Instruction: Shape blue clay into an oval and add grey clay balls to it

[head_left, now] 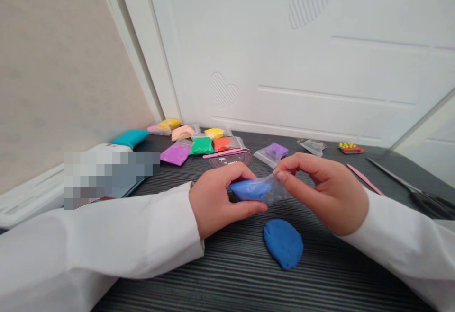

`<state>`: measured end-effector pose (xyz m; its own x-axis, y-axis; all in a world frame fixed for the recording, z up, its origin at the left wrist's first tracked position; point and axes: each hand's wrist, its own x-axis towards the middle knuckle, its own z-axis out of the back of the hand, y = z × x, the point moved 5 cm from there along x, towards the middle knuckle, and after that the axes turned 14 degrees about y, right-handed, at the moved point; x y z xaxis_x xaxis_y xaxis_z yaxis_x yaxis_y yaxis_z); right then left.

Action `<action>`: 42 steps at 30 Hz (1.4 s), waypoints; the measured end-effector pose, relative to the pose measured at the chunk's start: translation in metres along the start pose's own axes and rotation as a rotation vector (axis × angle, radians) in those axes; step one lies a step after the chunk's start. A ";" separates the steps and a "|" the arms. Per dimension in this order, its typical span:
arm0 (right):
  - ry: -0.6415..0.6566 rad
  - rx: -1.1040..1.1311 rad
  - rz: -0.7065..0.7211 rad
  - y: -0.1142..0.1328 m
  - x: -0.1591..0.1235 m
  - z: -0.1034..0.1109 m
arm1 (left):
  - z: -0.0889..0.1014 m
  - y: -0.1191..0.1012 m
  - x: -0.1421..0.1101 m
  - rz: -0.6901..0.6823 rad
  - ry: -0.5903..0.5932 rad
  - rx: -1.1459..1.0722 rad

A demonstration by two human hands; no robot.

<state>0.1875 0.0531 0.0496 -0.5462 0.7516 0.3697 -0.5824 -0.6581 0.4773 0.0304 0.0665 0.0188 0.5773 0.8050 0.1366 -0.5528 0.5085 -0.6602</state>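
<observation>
Between the two hands, above the dark tabletop (pixel 185 279), a clear bag of blue clay (pixel 252 190) lies with its long axis running side to side, roughly along the back edge, filled end left, slack clear end right. Left hand (pixel 215 200) nearer the clay, thumb and fingers parted only by the bag's bulk and gripping it; right hand (pixel 329 191) pinching the clear end, thumb against forefinger. Flat blue disc (pixel 283 244) just nearer the front edge, apart from both hands.
</observation>
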 end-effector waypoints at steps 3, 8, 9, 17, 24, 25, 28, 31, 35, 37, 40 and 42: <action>-0.023 -0.036 0.018 0.000 -0.002 -0.002 | 0.001 -0.002 -0.001 0.000 -0.010 -0.012; -0.009 0.067 -0.018 -0.008 -0.002 -0.003 | 0.006 -0.001 -0.003 0.047 -0.052 -0.069; 0.009 0.072 -0.026 -0.009 -0.002 -0.004 | 0.006 -0.001 -0.004 0.055 -0.062 -0.078; 0.053 0.032 -0.033 -0.006 -0.001 -0.009 | 0.003 0.001 -0.002 -0.100 -0.059 -0.191; 0.137 0.006 0.047 0.000 -0.005 -0.027 | 0.005 -0.002 -0.003 -0.142 -0.115 -0.197; 0.136 0.004 0.051 -0.001 -0.005 -0.028 | 0.006 -0.001 -0.003 -0.126 -0.116 -0.188; 0.133 0.002 0.044 -0.002 -0.004 -0.028 | 0.009 -0.001 -0.004 -0.095 -0.135 -0.176; 0.135 0.003 0.038 -0.001 -0.004 -0.026 | 0.012 -0.002 -0.005 -0.103 -0.152 -0.171; 0.129 0.011 0.036 0.001 -0.005 -0.025 | 0.013 -0.008 -0.008 -0.164 -0.166 -0.189; 0.136 0.016 0.028 -0.001 -0.005 -0.026 | 0.013 -0.012 -0.008 -0.200 -0.162 -0.164; 0.161 0.024 -0.008 -0.008 -0.003 -0.026 | 0.018 -0.020 -0.008 -0.220 -0.130 -0.007; 0.166 0.045 -0.057 -0.012 -0.004 -0.026 | 0.028 -0.029 -0.008 -0.219 -0.122 0.172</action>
<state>0.1812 0.0568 0.0212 -0.6069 0.7676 0.2060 -0.5898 -0.6087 0.5306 0.0246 0.0543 0.0575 0.6230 0.6961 0.3568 -0.5227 0.7098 -0.4722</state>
